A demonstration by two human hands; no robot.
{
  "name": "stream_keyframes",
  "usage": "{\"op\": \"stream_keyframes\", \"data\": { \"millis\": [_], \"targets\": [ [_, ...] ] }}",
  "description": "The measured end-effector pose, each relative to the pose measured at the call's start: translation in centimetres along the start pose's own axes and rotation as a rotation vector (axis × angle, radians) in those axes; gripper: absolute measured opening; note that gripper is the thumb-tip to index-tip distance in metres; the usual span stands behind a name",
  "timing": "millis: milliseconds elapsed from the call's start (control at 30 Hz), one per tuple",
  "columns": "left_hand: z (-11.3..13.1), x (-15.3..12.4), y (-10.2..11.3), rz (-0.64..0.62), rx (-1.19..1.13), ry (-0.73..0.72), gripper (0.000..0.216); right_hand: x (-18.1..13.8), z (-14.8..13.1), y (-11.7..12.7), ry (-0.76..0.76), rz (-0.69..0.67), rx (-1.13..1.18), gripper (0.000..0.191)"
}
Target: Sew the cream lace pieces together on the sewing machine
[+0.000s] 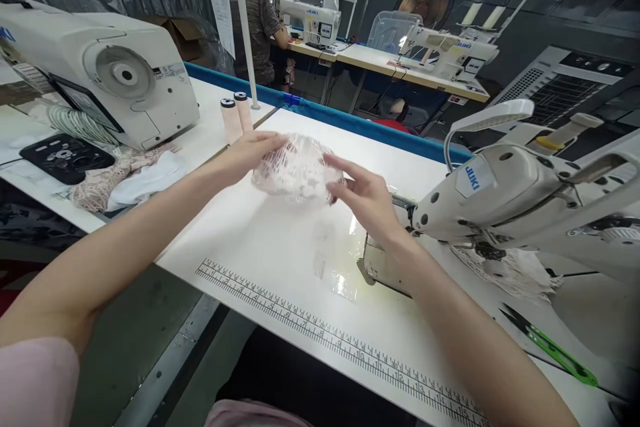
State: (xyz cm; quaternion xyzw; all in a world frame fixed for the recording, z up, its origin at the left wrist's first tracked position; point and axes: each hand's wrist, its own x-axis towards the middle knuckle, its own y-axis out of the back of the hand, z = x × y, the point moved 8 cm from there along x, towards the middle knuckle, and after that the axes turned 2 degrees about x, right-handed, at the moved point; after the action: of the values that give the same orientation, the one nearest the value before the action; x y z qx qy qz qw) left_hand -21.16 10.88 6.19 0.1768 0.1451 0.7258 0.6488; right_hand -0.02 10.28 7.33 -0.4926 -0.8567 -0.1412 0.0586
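A small piece of pale pink lace (pixel 298 170) is held up over the white sewing table (pixel 280 260). My left hand (pixel 250 152) grips its left edge with fingers curled around it. My right hand (pixel 363 197) pinches its right edge between thumb and fingers. A white JUKI sewing machine (pixel 505 197) stands just right of my right hand, with more lace (pixel 510 270) bunched under its head.
A printed ruler (pixel 320 327) runs along the table's front edge. Green thread snips (pixel 550 347) lie at the right. Two thread cones (pixel 236 117) stand behind the lace. Another machine (pixel 100 73), lace scraps (pixel 115 177) and a black panel (pixel 65 157) sit left. A person sits at far tables.
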Motion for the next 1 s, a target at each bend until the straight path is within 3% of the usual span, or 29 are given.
{"op": "stream_keyframes", "data": {
  "millis": [100,200,400,533,700,867,1000],
  "targets": [
    [-0.1,4.8,0.0,0.036,0.159,0.013,0.034,4.4,2.6,0.0,-0.098,0.058,0.016,0.058],
    [-1.5,7.4,-0.9,0.047,0.356,0.029,0.031,6.8,5.8,0.2,-0.252,0.064,-0.026,0.067],
    [-3.3,7.1,-1.9,0.143,0.630,0.002,0.028,6.8,8.7,0.7,-0.392,0.017,-0.066,0.069],
    [-2.7,6.0,-1.1,0.185,0.687,0.003,0.045,6.1,9.0,0.7,-0.415,0.001,-0.096,0.063],
    [-2.8,5.0,1.0,0.173,0.620,0.116,0.063,4.2,8.6,1.4,-0.359,0.040,-0.106,0.071],
    [-3.3,3.0,1.8,0.057,0.550,0.166,0.077,-0.4,7.0,2.4,-0.355,0.032,-0.106,0.074],
    [-1.0,0.4,1.3,0.150,0.822,0.062,0.053,-6.1,4.8,3.2,-0.282,-0.067,-0.165,0.060]
  ]
}}
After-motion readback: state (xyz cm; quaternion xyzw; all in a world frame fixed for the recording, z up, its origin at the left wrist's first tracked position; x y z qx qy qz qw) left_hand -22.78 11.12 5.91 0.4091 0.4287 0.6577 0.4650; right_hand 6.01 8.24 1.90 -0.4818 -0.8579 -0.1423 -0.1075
